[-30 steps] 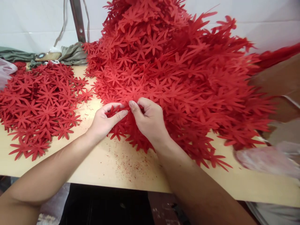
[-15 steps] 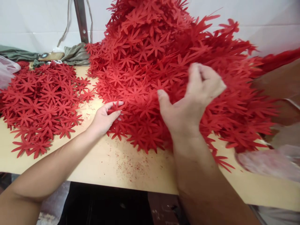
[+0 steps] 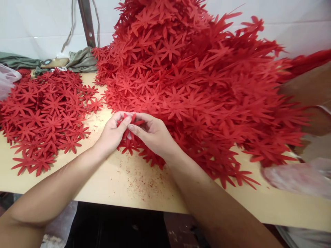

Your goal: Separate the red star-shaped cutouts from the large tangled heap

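Note:
Both my hands meet at the front left edge of a tall heap of red flower-shaped cutouts (image 3: 176, 93). Between thumb and fingers, my left hand (image 3: 116, 127) pinches a red flower cutout (image 3: 133, 119) with narrow petals. My right hand (image 3: 152, 132) grips the same cutout from the other side, its thumb tip close to the left thumb. Parts of the cutout are hidden behind the fingers, and I cannot tell whether it is one layer or several.
A lower pile of red flower cutouts (image 3: 43, 117) lies on the left of the pale table (image 3: 103, 175). Red crumbs are scattered near the front edge. Clear plastic (image 3: 297, 177) lies at the right, and grey-green cloth (image 3: 82, 60) at the back by a metal post (image 3: 87, 24).
My right hand has come down and left from above the tall heap to the flower cutout in my left hand, and its fingers have closed on it. My left hand has barely moved.

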The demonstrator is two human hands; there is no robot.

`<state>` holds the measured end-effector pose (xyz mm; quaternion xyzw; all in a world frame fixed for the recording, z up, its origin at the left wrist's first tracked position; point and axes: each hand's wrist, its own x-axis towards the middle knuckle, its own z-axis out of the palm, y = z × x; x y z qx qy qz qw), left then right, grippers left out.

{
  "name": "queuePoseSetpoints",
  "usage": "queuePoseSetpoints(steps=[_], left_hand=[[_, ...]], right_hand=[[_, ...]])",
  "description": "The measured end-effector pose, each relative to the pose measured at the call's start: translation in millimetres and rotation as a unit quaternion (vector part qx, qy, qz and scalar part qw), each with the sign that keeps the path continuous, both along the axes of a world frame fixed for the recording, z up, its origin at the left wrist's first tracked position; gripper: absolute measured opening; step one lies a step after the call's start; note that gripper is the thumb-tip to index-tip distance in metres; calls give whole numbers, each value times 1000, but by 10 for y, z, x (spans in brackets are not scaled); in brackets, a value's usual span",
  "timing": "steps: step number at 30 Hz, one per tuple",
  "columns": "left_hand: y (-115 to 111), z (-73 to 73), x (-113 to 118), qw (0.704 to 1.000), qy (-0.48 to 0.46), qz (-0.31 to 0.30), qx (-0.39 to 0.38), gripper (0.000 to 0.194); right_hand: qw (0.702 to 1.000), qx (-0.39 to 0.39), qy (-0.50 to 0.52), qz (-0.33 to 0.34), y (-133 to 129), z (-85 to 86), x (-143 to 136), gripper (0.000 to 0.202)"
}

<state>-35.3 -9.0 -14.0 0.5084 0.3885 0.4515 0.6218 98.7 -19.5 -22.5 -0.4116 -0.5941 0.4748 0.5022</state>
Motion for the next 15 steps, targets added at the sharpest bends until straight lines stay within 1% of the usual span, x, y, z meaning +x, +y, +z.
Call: queuePoseSetpoints(steps=[2, 4, 5, 8, 10, 13, 15], left_hand=[[-15, 15, 3, 1000, 18, -12, -9, 28], [-25, 24, 8, 999, 41, -22, -12, 33], [-27, 26, 11, 999, 46, -25, -12, 33], [-20, 22, 13, 999, 42, -24, 4, 31], [-5, 12, 3, 999, 40, -18, 26, 29], [26, -4, -32, 997, 58, 5, 53, 26], [37, -5, -55, 996, 60, 24, 58, 26]], right_hand=[[1000, -11, -4, 3, 0, 1, 1, 24], [998, 0, -52, -21, -9, 0, 3, 14], [995, 21, -87, -48, -15, 0, 7, 11], [970, 98, -173, -141, -30, 7, 32, 14], [958, 121, -184, -183, -29, 16, 59, 15], [946, 133, -177, -236, -12, 28, 110, 16], [941, 130, -176, -260, -4, 38, 136, 27]])
